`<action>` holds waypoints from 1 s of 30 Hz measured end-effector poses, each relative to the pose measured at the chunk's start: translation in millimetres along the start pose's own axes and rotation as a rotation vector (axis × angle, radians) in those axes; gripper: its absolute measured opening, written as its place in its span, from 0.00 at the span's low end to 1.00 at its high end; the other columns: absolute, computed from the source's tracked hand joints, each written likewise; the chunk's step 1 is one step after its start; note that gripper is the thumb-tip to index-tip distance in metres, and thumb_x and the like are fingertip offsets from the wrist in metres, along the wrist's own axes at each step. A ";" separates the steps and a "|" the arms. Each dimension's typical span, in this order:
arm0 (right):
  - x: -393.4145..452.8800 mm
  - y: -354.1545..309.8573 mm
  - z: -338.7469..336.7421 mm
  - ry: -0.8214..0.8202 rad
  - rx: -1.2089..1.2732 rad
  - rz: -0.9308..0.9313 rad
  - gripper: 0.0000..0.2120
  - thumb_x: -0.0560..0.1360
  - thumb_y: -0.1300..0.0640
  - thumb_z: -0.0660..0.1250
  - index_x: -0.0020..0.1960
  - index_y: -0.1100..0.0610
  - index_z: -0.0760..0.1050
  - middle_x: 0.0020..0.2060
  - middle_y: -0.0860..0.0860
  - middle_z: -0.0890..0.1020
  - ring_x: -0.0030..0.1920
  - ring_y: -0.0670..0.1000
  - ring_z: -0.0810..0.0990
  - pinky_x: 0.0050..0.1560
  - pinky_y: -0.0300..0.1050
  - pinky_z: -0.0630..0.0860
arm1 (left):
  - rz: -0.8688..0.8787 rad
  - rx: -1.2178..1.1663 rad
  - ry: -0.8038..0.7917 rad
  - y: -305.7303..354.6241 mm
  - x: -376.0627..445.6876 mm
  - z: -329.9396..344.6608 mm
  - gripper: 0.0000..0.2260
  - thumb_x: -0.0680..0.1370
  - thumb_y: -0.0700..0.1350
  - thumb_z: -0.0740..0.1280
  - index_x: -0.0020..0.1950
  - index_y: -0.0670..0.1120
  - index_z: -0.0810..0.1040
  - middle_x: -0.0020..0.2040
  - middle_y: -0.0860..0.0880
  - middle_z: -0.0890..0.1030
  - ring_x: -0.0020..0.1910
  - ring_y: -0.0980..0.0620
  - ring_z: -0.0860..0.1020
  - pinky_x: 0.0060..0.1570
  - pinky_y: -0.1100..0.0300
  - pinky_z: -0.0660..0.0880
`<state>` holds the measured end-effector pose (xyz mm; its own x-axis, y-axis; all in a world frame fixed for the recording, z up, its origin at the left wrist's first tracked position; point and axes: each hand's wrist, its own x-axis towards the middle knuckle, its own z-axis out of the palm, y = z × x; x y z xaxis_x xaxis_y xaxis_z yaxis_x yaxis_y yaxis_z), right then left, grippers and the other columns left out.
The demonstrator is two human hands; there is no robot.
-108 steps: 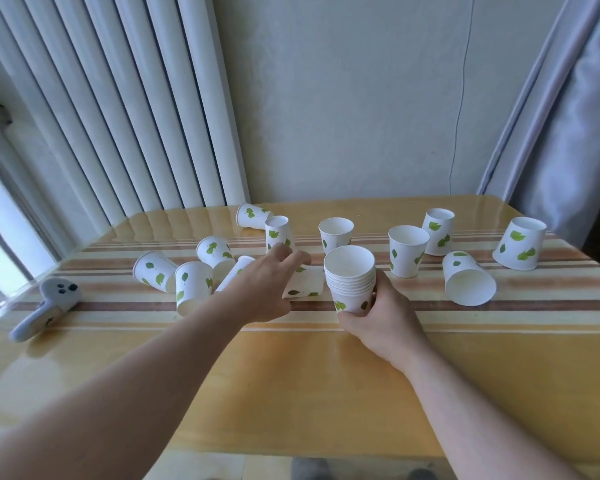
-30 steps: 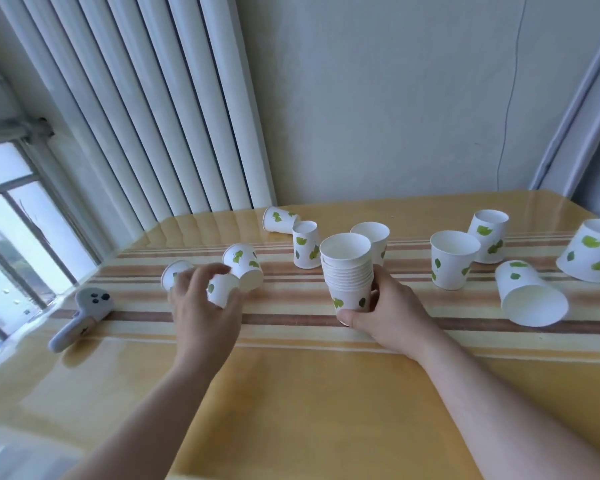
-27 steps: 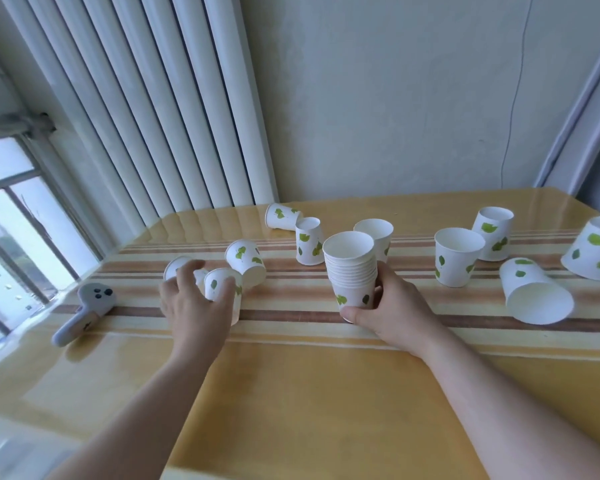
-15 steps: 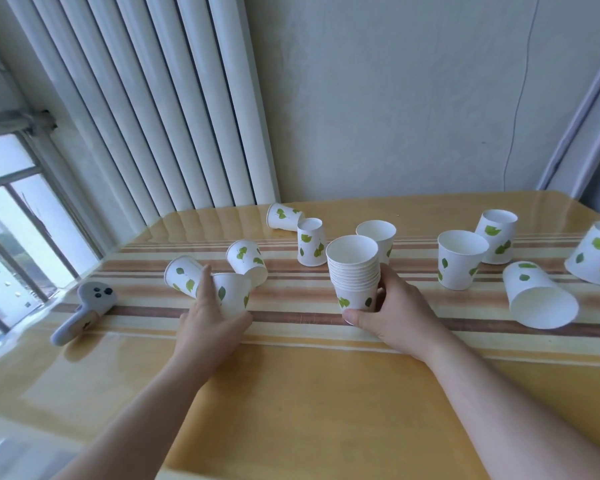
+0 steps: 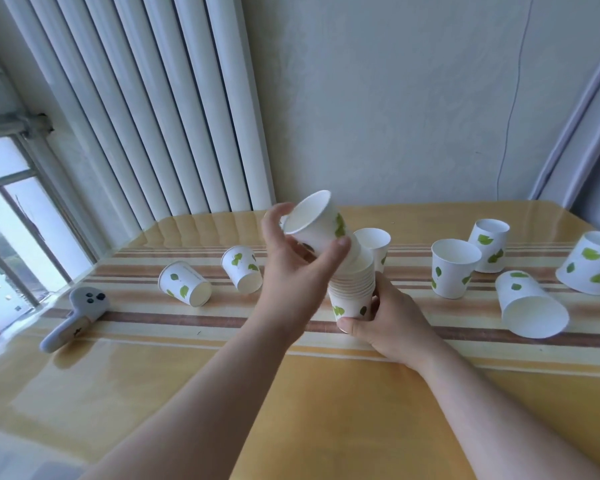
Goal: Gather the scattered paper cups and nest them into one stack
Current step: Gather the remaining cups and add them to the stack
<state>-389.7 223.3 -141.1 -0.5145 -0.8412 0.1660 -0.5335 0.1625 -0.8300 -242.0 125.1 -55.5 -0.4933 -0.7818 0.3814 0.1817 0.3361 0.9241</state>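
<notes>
**Cup lifted to the stack**

Lifted off the worktop (image 5: 326, 427) since half a second ago, the paper cup (image 5: 317, 225) is now tilted in the left hand (image 5: 291, 265), fingers clamped round it, its base entering the top of the stack (image 5: 354, 289) at the centre. Right hand (image 5: 387, 320) grips the stack's base. Two loose cups (image 5: 185, 284) lie to the left, a grey controller (image 5: 73, 317) further left, and more cups (image 5: 452, 268) to the right

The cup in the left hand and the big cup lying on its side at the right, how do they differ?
The cup in the left hand is held in the air, tilted, its base entering the stack; the big cup on its side rests on the table, untouched. The held cup's mouth faces up and left; the lying cup's mouth faces the camera. Both are white with green leaf prints.
</notes>
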 end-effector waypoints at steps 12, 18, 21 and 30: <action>0.7 -1.6 0.5 -0.011 0.020 -0.007 0.30 0.62 0.35 0.77 0.62 0.31 0.71 0.51 0.25 0.81 0.48 0.32 0.82 0.43 0.41 0.78 | -0.031 0.245 -0.019 -29.8 -9.8 -4.0 0.40 0.66 0.70 0.79 0.72 0.79 0.61 0.59 0.72 0.80 0.61 0.70 0.77 0.60 0.59 0.76; 0.9 -1.8 0.4 -0.014 0.021 0.002 0.27 0.61 0.34 0.77 0.55 0.25 0.68 0.52 0.21 0.79 0.50 0.29 0.80 0.42 0.39 0.77 | -0.073 0.457 0.256 -51.8 12.4 -48.0 0.30 0.74 0.69 0.67 0.75 0.67 0.69 0.72 0.51 0.70 0.74 0.49 0.68 0.74 0.46 0.68; 2.0 -1.7 1.0 -0.014 0.013 -0.007 0.27 0.62 0.35 0.78 0.54 0.23 0.67 0.52 0.22 0.79 0.49 0.30 0.81 0.42 0.38 0.77 | -0.251 0.581 0.340 -63.8 41.6 -72.8 0.28 0.78 0.62 0.62 0.79 0.65 0.65 0.79 0.50 0.59 0.79 0.43 0.60 0.77 0.39 0.63; 4.5 3.0 1.9 -0.020 0.020 0.003 0.29 0.62 0.36 0.78 0.59 0.28 0.69 0.51 0.26 0.82 0.49 0.33 0.83 0.44 0.41 0.80 | -0.646 0.581 0.224 -93.6 96.1 -85.5 0.33 0.83 0.50 0.67 0.84 0.54 0.55 0.65 0.39 0.76 0.54 0.38 0.77 0.52 0.43 0.78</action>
<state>-392.4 219.0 -143.8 -0.5027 -0.8508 0.1531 -0.5187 0.1552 -0.8408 -233.7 -26.4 -103.3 -0.1615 -0.9743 -0.1573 -0.5634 -0.0399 0.8252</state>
